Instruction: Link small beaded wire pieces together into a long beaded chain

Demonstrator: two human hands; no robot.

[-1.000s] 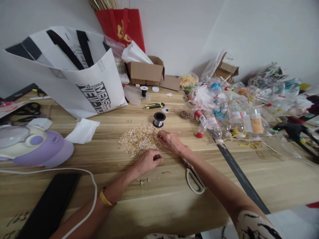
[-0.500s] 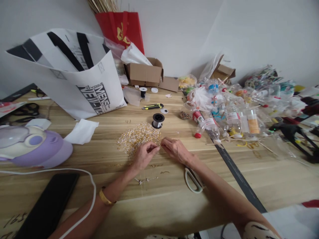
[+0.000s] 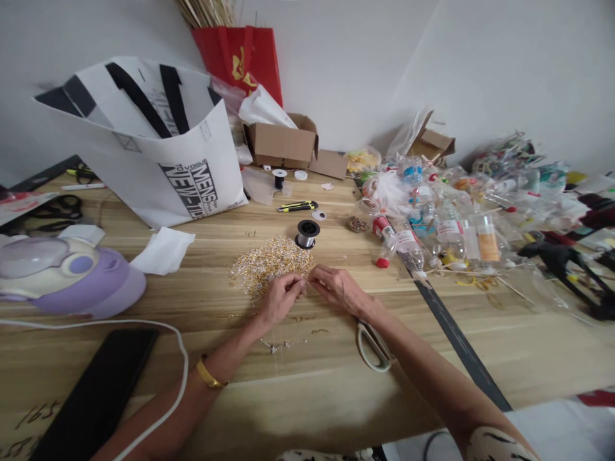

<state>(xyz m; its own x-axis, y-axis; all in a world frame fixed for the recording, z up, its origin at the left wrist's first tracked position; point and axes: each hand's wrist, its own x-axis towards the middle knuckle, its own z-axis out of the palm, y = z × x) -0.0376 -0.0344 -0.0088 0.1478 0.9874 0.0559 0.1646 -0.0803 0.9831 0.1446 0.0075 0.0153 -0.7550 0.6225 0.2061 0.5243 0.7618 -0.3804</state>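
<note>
Before you, a plain pale wall (image 3: 355,70) spans 10 to 2 o'clock, marked towards 1 o'clock by a faint slanting line (image 3: 417,59). Your wood-grained surface (image 3: 298,394) extends below, its dark strip (image 3: 461,339) running towards 4 o'clock; light is soft.

Anything between the left hand (image 3: 281,298) and right hand (image 3: 340,289) is too small to make out.

Left hand (image 3: 281,297) and right hand (image 3: 340,288) pinched, close together
</note>
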